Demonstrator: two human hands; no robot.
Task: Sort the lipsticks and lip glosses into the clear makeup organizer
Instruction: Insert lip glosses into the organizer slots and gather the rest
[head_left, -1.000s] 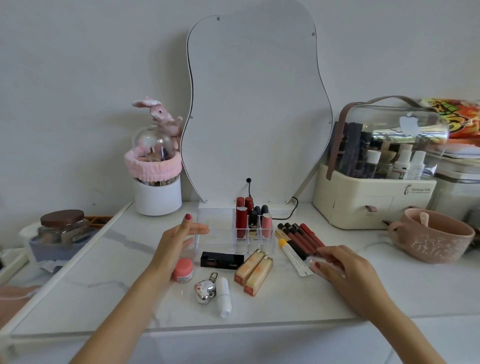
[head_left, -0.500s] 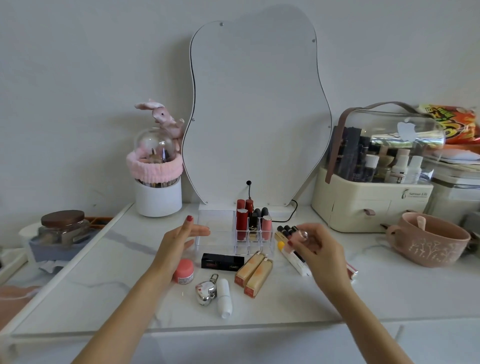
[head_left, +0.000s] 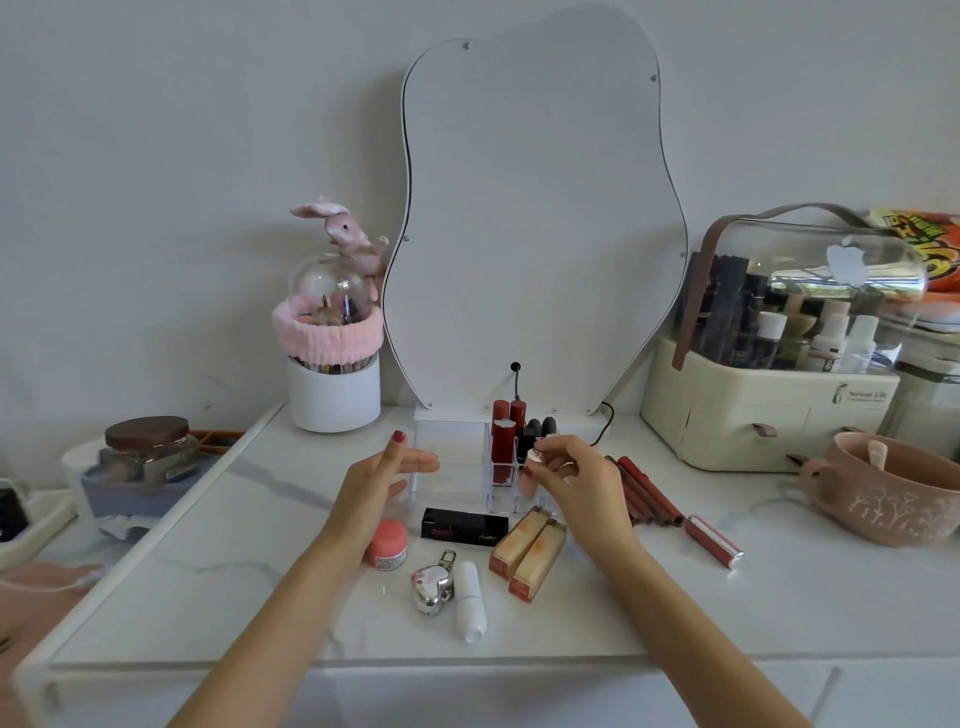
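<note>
Beside organizer (head_left: 452, 462), left hand (head_left: 382, 475)

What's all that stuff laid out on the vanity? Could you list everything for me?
Clear plastic makeup organizer: one, centre, by mirror base.
Upright lipsticks: several, red and black, in organizer slots.
Wavy-edged mirror: one, white, against the wall.
Black lipstick box: one, lying before the organizer.
Peach square tubes: two, side by side, front centre.
Pink round jar: one, front left.
Silver heart charm: one, front.
White tube: one, beside the charm.
Dark red lip pencils: several, right.
Red gloss tube: one, lying right.
Pink mug: one, far right.
Cream cosmetics case: one, back right.
White brush pot: one, pink band, back left.
Left hand: open, at the organizer.
Right hand: holding a pale pink tube.
</note>
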